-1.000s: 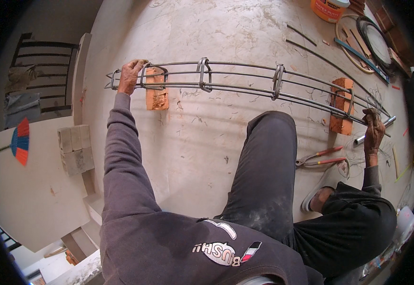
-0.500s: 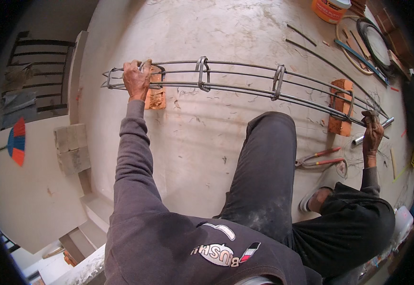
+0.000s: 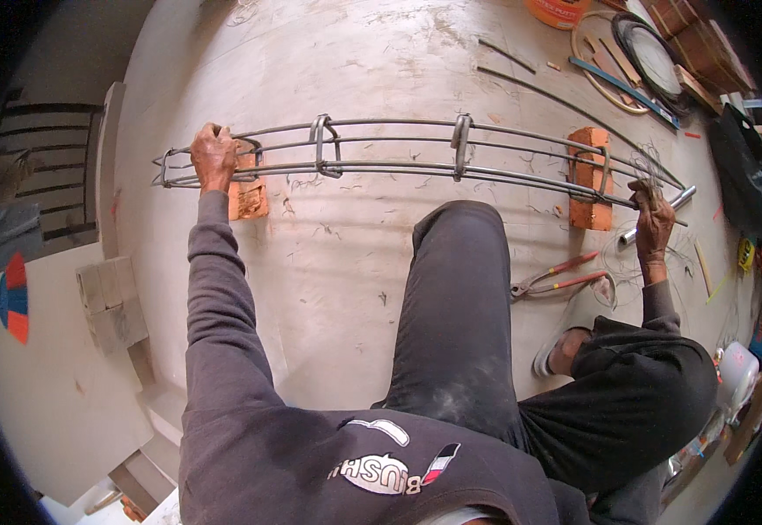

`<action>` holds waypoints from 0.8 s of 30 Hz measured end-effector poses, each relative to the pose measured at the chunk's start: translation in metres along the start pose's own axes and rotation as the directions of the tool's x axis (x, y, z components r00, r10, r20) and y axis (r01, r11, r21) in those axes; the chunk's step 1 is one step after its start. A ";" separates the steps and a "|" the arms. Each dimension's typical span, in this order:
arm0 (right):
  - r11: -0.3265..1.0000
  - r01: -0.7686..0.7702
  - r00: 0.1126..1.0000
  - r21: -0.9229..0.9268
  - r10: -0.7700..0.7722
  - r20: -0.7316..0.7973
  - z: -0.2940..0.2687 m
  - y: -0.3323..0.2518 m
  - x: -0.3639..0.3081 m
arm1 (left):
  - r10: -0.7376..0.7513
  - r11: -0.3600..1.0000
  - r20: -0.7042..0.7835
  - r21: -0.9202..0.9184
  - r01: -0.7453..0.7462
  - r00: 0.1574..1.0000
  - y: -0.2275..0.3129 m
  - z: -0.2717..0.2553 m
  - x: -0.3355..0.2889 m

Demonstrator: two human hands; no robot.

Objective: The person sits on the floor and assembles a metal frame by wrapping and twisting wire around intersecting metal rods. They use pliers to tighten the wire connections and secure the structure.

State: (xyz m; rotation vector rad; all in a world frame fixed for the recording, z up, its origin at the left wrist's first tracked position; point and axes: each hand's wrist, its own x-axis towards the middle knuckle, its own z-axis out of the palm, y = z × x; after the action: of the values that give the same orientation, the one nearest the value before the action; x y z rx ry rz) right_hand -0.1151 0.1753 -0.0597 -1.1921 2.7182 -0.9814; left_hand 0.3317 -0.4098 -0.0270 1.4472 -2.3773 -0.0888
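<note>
A long, narrow rebar cage (image 3: pixel 391 167), made of straight bars with several stirrups around them, lies across in front of me. Two orange bricks, the left brick (image 3: pixel 248 201) and the right brick (image 3: pixel 587 210), support it near its ends. My left hand (image 3: pixel 214 161) is closed over the upper bars near the left end. At the other end, my right hand (image 3: pixel 653 220) grips the tips of the bars beyond the right brick. Thin loose tie wires (image 3: pixel 652 166) stick up beside that hand; whether its fingers also hold wire is unclear.
Red-handled cutters (image 3: pixel 560 278) lie on the floor by my right foot. A metal tube (image 3: pixel 683 198) sits under the cage's right end. Loose rods (image 3: pixel 565 98), a coiled black hose (image 3: pixel 654 61) and an orange bucket (image 3: pixel 558 10) are farther off. Grey blocks (image 3: pixel 111 302) stand at left.
The whole scene has shifted left in the picture as my view turned. Both hands keep the same places on the cage, and the cage stays on the bricks.
</note>
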 end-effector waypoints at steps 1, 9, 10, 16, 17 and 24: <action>1.000 0.007 1.000 -0.006 -0.007 -0.002 0.000 -0.004 0.001 | -0.013 1.000 -0.001 -0.012 0.013 1.000 -0.003 0.000 0.001; 1.000 0.013 1.000 0.002 -0.013 -0.028 0.004 -0.016 0.000 | 0.110 0.985 -0.178 0.152 -0.084 0.978 0.063 -0.035 -0.028; 0.999 -0.013 1.000 0.029 0.014 -0.024 0.005 -0.021 0.001 | 0.235 0.970 -0.246 0.118 -0.212 0.940 0.088 -0.040 -0.038; 0.990 -0.019 0.997 0.138 0.029 -0.069 -0.005 -0.022 0.002 | 0.292 0.776 -0.106 -0.554 -0.300 0.951 0.273 -0.036 -0.100; 0.951 -0.098 0.991 0.292 0.121 -0.064 -0.008 -0.030 0.004 | 0.300 0.706 -0.022 -0.667 -0.238 0.954 0.304 -0.034 -0.105; 0.804 -0.053 0.959 0.592 -0.124 0.253 -0.088 -0.107 0.054 | 0.600 0.052 0.201 -0.976 0.213 0.774 0.446 -0.014 -0.126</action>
State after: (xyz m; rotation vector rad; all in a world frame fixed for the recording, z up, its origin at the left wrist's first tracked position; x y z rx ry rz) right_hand -0.1050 0.1317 0.0823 -1.1379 1.9412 -1.4007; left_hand 0.0100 -0.0863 0.0570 0.2358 -1.8378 -1.9845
